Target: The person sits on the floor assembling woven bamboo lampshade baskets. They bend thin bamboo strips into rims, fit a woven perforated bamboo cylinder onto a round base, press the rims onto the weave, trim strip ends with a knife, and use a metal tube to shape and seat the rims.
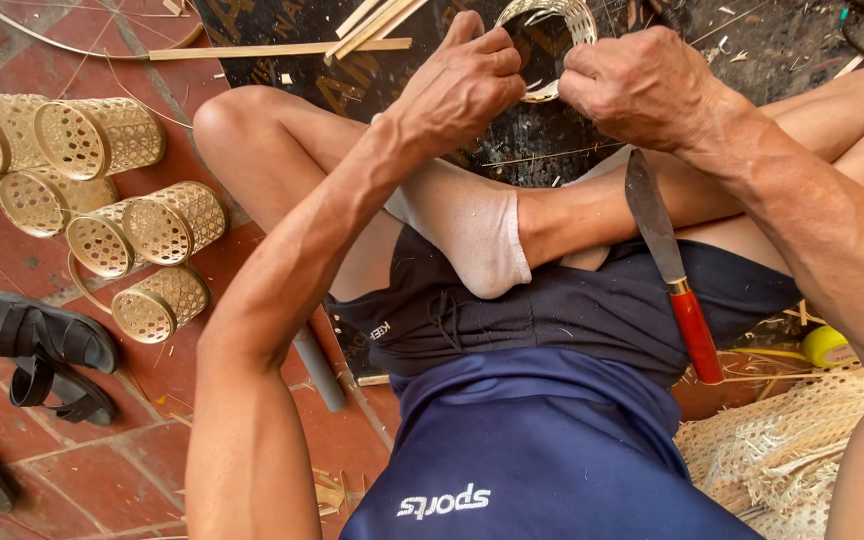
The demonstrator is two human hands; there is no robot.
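I sit cross-legged on a tiled floor. Both hands grip a small woven bamboo basket [552, 30] held up in front of my knees. My left hand [467, 80] pinches its left rim with fingers closed. On the right side of the rim, my right hand [637, 85] is closed on the weave. Much of the basket is hidden behind my fingers. A knife with a red handle [672, 270] lies across my lap, blade pointing up toward my right wrist.
Several finished woven cylinders [102, 195] lie on the red tiles at left. A pair of black sandals [47, 355] lies below them. Bamboo strips [282, 48] rest at top. A woven mat [782, 450] and a yellow tape roll [825, 345] are at right.
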